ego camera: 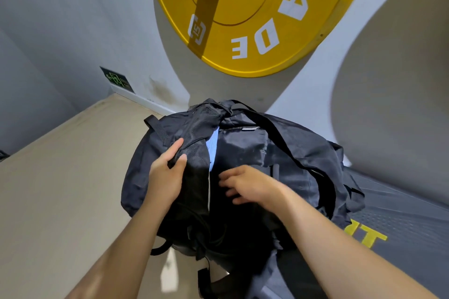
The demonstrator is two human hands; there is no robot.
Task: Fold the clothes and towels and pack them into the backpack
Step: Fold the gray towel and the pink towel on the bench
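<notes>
A black backpack (291, 153) lies in front of me on the floor, its main opening running down the middle. A strip of light blue cloth (212, 148) shows inside the gap. My left hand (167, 172) grips the left flap of the opening, thumb and fingers pinching the black fabric. My right hand (247, 183) hovers over the right side of the opening with fingers spread and slightly blurred; it holds nothing. A black shoulder strap (274, 128) crosses the top of the bag.
A large yellow weight plate (255, 19) with white letters hangs on a bar against the white wall behind the bag. Beige flooring (60, 189) spreads to the left. A dark mat (401, 213) with yellow lettering lies to the right.
</notes>
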